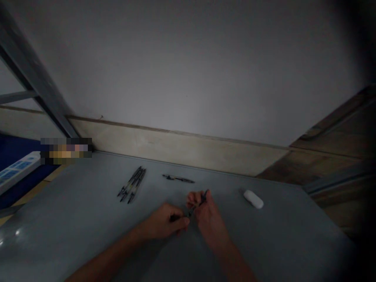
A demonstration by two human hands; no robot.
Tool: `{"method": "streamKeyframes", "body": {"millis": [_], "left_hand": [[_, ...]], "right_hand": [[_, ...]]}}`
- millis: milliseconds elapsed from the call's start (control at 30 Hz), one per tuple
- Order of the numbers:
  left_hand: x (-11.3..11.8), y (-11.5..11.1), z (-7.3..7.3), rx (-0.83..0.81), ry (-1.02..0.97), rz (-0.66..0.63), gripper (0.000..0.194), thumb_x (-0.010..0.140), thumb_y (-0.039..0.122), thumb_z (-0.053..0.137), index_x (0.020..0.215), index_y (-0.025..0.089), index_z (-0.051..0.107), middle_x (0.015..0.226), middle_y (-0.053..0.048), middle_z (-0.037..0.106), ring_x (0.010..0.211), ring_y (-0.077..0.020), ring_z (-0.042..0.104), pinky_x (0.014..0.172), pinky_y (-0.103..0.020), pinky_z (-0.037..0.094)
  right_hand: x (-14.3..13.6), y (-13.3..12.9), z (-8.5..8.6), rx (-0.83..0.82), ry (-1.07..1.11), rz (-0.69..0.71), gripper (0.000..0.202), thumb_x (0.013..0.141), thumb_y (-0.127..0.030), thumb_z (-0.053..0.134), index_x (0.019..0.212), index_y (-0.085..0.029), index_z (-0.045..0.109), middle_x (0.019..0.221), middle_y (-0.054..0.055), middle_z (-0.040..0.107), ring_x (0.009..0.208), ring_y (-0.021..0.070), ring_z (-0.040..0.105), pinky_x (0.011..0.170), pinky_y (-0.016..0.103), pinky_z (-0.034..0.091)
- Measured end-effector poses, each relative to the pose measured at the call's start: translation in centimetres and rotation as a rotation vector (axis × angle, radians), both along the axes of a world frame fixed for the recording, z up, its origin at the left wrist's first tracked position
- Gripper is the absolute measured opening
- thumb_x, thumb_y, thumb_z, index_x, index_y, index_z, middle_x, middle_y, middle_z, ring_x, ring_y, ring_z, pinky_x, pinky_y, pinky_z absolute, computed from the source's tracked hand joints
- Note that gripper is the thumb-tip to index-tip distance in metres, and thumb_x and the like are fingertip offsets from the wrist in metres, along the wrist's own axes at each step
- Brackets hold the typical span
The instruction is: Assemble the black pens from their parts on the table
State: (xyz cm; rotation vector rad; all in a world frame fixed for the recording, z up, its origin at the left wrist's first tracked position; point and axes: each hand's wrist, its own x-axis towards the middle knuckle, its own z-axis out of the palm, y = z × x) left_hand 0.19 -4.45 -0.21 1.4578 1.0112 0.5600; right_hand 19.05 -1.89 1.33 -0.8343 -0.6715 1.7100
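Note:
Between my two hands, above the front middle of the grey table (96,219), is a dark pen (192,210), tilted up to the right. My left hand (169,223) pinches its lower end between thumb and fingers. Closed round the upper part is my right hand (210,215), thumb near the dark tip. My fingers hide parts of the pen. Just beyond the hands a single pen (178,178) lies roughly crosswise on the table. To the left, several similar pens (132,185) lie side by side in a slanted bundle.
A white rounded object (253,199), like a small case, lies on the table at the right. A pale wall (182,150) runs along the table's back edge. On the far left are a metal frame post (44,78) and a white box with blue markings (19,170).

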Motion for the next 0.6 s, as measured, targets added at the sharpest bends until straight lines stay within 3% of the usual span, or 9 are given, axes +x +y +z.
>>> {"method": "streamKeyframes", "body": {"millis": [100, 233, 433, 600], "left_hand": [[0.2, 0.0, -0.3, 0.032, 0.019, -0.032, 0.047, 0.096, 0.062, 0.067, 0.069, 0.024, 0.065, 0.067, 0.001, 0.065, 0.063, -0.0163, 0.057, 0.066, -0.030, 0.043], [0.0, 0.2, -0.1, 0.040, 0.017, -0.048, 0.045, 0.096, 0.061, 0.067, 0.070, 0.023, 0.065, 0.068, 0.001, 0.065, 0.064, -0.0157, 0.055, 0.065, -0.030, 0.041], [-0.1, 0.4, 0.2, 0.040, 0.004, -0.022, 0.065, 0.101, 0.081, 0.055, 0.072, 0.024, 0.067, 0.068, -0.002, 0.068, 0.064, -0.0178, 0.058, 0.067, -0.032, 0.045], [0.3, 0.1, 0.1, 0.013, -0.069, 0.074, 0.084, 0.103, 0.095, 0.038, 0.066, 0.026, 0.067, 0.076, -0.010, 0.079, 0.077, -0.0270, 0.074, 0.086, -0.040, 0.059]], "right_hand": [[-0.3, -0.5, 0.6, -0.084, 0.168, 0.140, 0.066, 0.081, -0.081, 0.097, 0.072, -0.028, 0.058, 0.066, -0.007, 0.046, 0.063, 0.0166, 0.045, 0.072, 0.032, 0.052], [0.0, -0.8, 1.5, -0.113, 0.278, 0.144, 0.067, 0.088, -0.067, 0.098, 0.073, -0.027, 0.047, 0.064, -0.011, 0.030, 0.058, 0.0138, 0.020, 0.059, 0.027, 0.039], [1.4, -0.3, 1.8, -0.154, 0.364, 0.087, 0.073, 0.092, -0.049, 0.092, 0.072, -0.029, 0.024, 0.065, -0.010, 0.024, 0.061, 0.0151, 0.018, 0.058, 0.028, 0.043], [1.9, 0.0, 1.3, -0.171, 0.396, 0.073, 0.070, 0.093, -0.041, 0.088, 0.076, -0.030, 0.021, 0.067, -0.010, 0.023, 0.061, 0.0158, 0.020, 0.058, 0.028, 0.047]]}}
